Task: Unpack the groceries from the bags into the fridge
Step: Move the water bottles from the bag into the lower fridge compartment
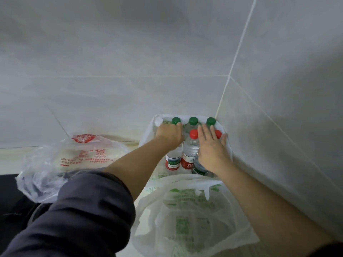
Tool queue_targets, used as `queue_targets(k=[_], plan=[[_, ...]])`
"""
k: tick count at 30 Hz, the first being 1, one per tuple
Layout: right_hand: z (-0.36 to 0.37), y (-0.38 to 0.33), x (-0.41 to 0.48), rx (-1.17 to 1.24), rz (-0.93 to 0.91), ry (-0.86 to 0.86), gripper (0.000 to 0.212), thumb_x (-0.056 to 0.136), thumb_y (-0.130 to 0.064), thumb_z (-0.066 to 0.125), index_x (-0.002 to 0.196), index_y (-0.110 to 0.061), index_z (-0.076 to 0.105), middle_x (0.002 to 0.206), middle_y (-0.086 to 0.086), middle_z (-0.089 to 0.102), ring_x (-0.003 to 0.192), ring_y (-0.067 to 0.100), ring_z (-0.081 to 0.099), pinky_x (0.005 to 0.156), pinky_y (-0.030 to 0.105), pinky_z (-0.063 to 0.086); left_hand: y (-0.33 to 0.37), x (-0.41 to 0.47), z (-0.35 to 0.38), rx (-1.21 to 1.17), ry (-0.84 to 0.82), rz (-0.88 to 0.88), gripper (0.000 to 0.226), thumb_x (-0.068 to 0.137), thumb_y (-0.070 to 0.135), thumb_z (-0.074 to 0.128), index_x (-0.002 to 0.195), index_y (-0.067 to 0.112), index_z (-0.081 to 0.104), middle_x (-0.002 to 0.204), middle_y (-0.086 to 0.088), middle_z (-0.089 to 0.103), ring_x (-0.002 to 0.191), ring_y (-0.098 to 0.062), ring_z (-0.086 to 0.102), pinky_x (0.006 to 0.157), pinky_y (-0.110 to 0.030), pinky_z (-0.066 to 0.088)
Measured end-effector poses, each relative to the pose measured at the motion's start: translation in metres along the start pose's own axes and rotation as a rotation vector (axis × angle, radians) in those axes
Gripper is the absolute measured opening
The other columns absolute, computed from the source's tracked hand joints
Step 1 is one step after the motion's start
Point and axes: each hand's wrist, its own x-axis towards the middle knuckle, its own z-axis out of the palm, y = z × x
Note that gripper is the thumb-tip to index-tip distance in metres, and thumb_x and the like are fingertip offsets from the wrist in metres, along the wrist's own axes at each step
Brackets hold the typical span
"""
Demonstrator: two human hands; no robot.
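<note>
A white plastic bag with green print [187, 204] stands open in the corner of the tiled walls. Several water bottles stand upright in it: green-capped ones [193, 121] along the back and red-capped ones [193, 134] in front. My left hand [169, 133] curls over the top of the leftmost front bottle [173, 161], whose cap is hidden under the palm. Over the bottles on the right lies my right hand [211, 145], its fingers straight and spread, covering part of a red cap [218, 133].
A second, clear bag with red print [81, 156] lies on the floor to the left, with pale packaged goods inside. Grey tiled walls close in behind and on the right [278, 108]. A dark shape fills the lower left corner [11, 201].
</note>
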Motion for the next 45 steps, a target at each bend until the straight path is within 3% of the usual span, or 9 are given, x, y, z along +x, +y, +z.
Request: queue_targets(k=[8, 11, 13, 14, 18, 24, 32, 42, 45], plan=[[0.002, 0.000, -0.007, -0.032, 0.018, 0.055, 0.083, 0.097, -0.016, 0.044, 0.151, -0.012, -0.019, 0.160, 0.013, -0.021, 0.147, 0.037, -0.014, 0.121, 0.049, 0.000, -0.014, -0.050, -0.047, -0.057, 0.184, -0.034, 0.028, 0.099, 0.033, 0.034, 0.110, 0.010, 0.047, 0.097, -0.009, 0.066, 0.083, -0.031, 0.060, 0.061, -0.031, 0.034], [0.000, 0.001, -0.019, -0.029, 0.028, 0.182, 0.075, 0.092, -0.026, 0.056, 0.154, -0.011, 0.017, 0.160, 0.020, 0.014, 0.145, 0.039, 0.018, 0.117, 0.046, 0.022, -0.033, -0.078, -0.081, -0.020, 0.292, -0.051, 0.022, 0.098, 0.034, 0.034, 0.093, 0.013, 0.037, 0.079, -0.008, 0.058, 0.067, -0.030, 0.047, 0.058, -0.032, 0.032], [0.000, 0.003, -0.027, -0.052, 0.016, 0.299, 0.057, 0.082, -0.033, 0.070, 0.131, -0.009, 0.054, 0.128, 0.018, 0.055, 0.113, 0.034, 0.057, 0.081, 0.042, 0.051, -0.045, -0.097, -0.101, -0.009, 0.352, -0.077, 0.022, 0.097, 0.034, 0.035, 0.090, 0.013, 0.035, 0.066, -0.003, 0.044, 0.062, -0.028, 0.042, 0.056, -0.031, 0.030], [-0.003, 0.004, -0.030, -0.071, 0.015, 0.287, 0.046, 0.085, -0.035, 0.067, 0.122, -0.011, 0.057, 0.114, 0.013, 0.060, 0.097, 0.030, 0.062, 0.065, 0.035, 0.048, -0.049, -0.106, -0.110, -0.004, 0.378, -0.088, 0.021, 0.096, 0.033, 0.036, 0.089, 0.013, 0.036, 0.062, -0.002, 0.039, 0.060, -0.028, 0.041, 0.056, -0.030, 0.030], [-0.016, 0.004, -0.032, 0.010, 0.063, 0.145, 0.033, 0.101, -0.037, 0.039, 0.117, -0.010, 0.050, 0.101, 0.007, 0.065, 0.087, 0.026, 0.064, 0.060, 0.029, 0.034, -0.060, -0.144, -0.129, 0.024, 0.409, -0.122, 0.020, 0.094, 0.030, 0.037, 0.086, 0.012, 0.038, 0.058, 0.000, 0.035, 0.050, -0.021, 0.033, 0.053, -0.030, 0.027], [-0.083, -0.025, -0.049, 0.328, 0.026, 0.336, 0.030, 0.092, -0.040, 0.055, 0.104, -0.012, 0.055, 0.092, 0.006, 0.065, 0.082, 0.030, 0.060, 0.059, 0.030, 0.035, -0.080, -0.199, -0.135, 0.011, 0.437, -0.243, 0.021, 0.092, 0.034, 0.040, 0.086, 0.014, 0.045, 0.058, 0.000, 0.039, 0.060, -0.027, 0.046, 0.056, -0.029, 0.033], [-0.179, -0.107, -0.087, 0.736, -0.313, 0.601, 0.020, 0.083, -0.032, 0.066, 0.085, -0.013, 0.060, 0.070, 0.003, 0.064, 0.067, 0.025, 0.059, 0.059, 0.034, 0.046, -0.096, -0.284, -0.154, -0.006, 0.528, -0.422, 0.023, 0.089, 0.035, 0.045, 0.086, 0.014, 0.054, 0.060, -0.001, 0.047, 0.063, -0.030, 0.049, 0.058, -0.028, 0.034], [-0.121, -0.193, -0.162, 1.009, -0.583, 0.351, 0.030, 0.078, -0.026, 0.074, 0.066, -0.022, 0.048, 0.055, -0.013, 0.049, 0.049, 0.001, 0.044, 0.047, 0.016, 0.031, -0.084, -0.389, -0.101, -0.077, 0.488, -0.606, 0.027, 0.089, 0.043, 0.047, 0.085, 0.017, 0.051, 0.056, 0.004, 0.041, 0.057, -0.024, 0.047, 0.050, -0.027, 0.028], [-0.080, -0.201, -0.183, 1.006, -0.596, 0.227, 0.027, 0.077, -0.024, 0.076, 0.067, -0.022, 0.051, 0.059, -0.009, 0.056, 0.053, 0.004, 0.049, 0.049, 0.021, 0.038, -0.071, -0.417, -0.066, -0.103, 0.443, -0.678, 0.025, 0.088, 0.043, 0.048, 0.084, 0.018, 0.048, 0.057, 0.003, 0.043, 0.059, -0.026, 0.050, 0.050, -0.027, 0.028]])
